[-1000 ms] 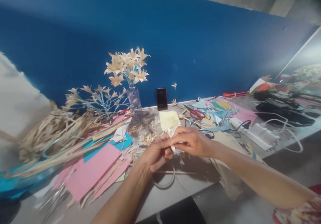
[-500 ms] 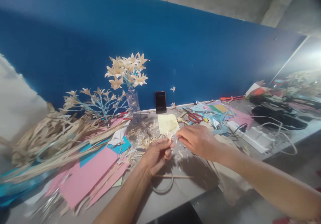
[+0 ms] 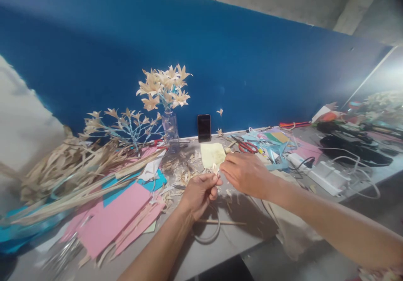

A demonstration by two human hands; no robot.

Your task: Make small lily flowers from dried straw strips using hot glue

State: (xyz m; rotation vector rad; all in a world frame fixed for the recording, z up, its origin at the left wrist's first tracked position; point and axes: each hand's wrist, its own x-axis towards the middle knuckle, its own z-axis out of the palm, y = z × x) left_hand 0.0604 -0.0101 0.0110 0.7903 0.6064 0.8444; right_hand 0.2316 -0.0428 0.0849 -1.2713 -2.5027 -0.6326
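Observation:
My left hand (image 3: pixel 201 190) is closed, thumb and forefinger pinching a small pale petal-like piece (image 3: pixel 215 167) whose tip sticks up above the fingertips. Right beside it, my right hand (image 3: pixel 244 172) has its fingers pressed together at the same piece; what lies between them is hidden. Just beyond both hands, a stained yellow sheet (image 3: pixel 210 153) lies on the table. Below my left hand, a thin wooden stick (image 3: pixel 222 222) and a pale ring-like loop (image 3: pixel 208 240) rest on the grey surface.
A bottle (image 3: pixel 170 132) with cream flowers (image 3: pixel 166 85) stands against the blue wall, near a propped phone (image 3: pixel 204 127). Dried husk strips (image 3: pixel 59 167) and pink paper (image 3: pixel 115 218) cover the left. Red-handled scissors (image 3: pixel 247 146), ribbon scraps and a power strip (image 3: pixel 324 175) lie right.
My right fingertips have come closer to my left ones, and the white strip seen between them shows less. The whole view has shifted slightly, with things appearing farther right.

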